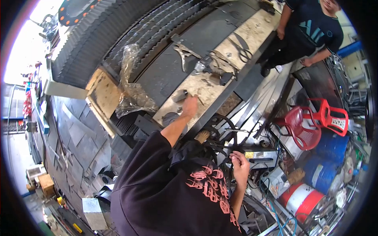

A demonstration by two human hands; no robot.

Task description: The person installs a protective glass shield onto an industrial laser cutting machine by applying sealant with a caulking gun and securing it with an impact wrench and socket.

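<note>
From the head view, the left hand [189, 107] is drawn in narrow at a grey cylindrical piece [180, 95] on the pale surface [208, 91] — whether it grips or only touches, I cannot tell. The right hand [239, 165] is raised with fingers curled; I cannot tell if it holds anything. A careless sweep might knock the piece into the power tool [202, 65] — or, since it looks rounded, set it rolling.
</note>
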